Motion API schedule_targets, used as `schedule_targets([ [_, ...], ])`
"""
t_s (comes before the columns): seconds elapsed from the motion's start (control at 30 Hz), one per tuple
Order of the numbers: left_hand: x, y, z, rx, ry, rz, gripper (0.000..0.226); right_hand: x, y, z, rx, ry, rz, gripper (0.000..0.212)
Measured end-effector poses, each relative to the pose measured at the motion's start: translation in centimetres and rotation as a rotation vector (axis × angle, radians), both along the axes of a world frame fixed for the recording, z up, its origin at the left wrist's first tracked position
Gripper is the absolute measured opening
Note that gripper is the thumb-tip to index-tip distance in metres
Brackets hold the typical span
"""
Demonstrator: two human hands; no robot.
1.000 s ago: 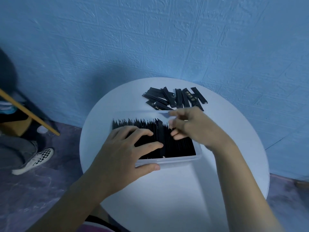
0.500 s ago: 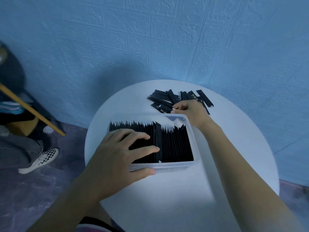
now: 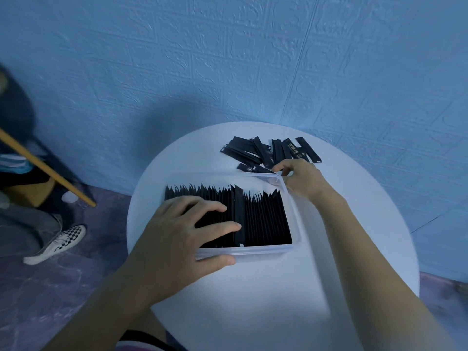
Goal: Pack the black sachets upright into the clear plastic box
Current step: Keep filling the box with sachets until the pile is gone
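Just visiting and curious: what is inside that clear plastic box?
A tight row of thin black sachets stands upright in the clear plastic box. The left hand lies flat over the left part, hiding the sachets beneath it; the box's floor is covered too.

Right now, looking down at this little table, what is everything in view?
round table: one, white, centre of view.
clear plastic box: one, transparent, middle of the table.
packed sachets: many, black, upright in the box.
loose sachets: small pile, black, flat on the table beyond the box.
wall: one, blue, behind.
wooden stick: one, tan, slanting at left.
checkered shoe: one, black-and-white, floor at left.
left hand: one, fingers spread on the packed sachets, thumb on the box's near wall.
right hand: one, fingertips at the loose sachets; grip unclear.
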State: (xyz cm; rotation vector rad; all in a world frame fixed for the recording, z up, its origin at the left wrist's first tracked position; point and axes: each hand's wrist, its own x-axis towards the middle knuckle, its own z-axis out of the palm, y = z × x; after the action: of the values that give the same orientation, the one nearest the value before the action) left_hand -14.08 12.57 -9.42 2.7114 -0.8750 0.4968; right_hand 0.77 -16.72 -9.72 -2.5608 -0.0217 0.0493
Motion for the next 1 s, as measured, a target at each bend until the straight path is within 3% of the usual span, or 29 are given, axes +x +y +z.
schedule_targets([
  [0.43, -0.1, 0.0, 0.0, -0.007, 0.01, 0.006, 0.046, -1.2, -0.2, -0.1, -0.153, -0.175, 0.043, 0.028],
  [0.6, -0.1, -0.1, 0.0, 0.016, 0.013, 0.022, 0.045, -3.0, -1.7, 2.8, 0.084, -0.201, -0.047, 0.025],
  [0.73, -0.2, -0.6, 0.1, -0.002, 0.009, 0.039, 0.046, -6.1, -0.2, 6.8, 0.4, -0.174, 0.05, 0.014],
  [0.8, -0.3, -0.9, 0.1, -0.009, 0.006, 0.047, 0.046, -7.9, 1.6, 7.9, 0.452, -0.135, 0.108, 0.013],
  [0.87, -0.4, -1.1, 0.1, -0.017, 0.005, 0.049, 0.046, -9.4, 3.5, 7.4, 0.397, -0.08, 0.125, 0.011],
  [1.0, -0.4, -1.4, 0.1, -0.012, -0.001, 0.052, 0.047, -11.4, 6.2, 5.6, 0.075, -0.016, 0.077, 0.018],
])
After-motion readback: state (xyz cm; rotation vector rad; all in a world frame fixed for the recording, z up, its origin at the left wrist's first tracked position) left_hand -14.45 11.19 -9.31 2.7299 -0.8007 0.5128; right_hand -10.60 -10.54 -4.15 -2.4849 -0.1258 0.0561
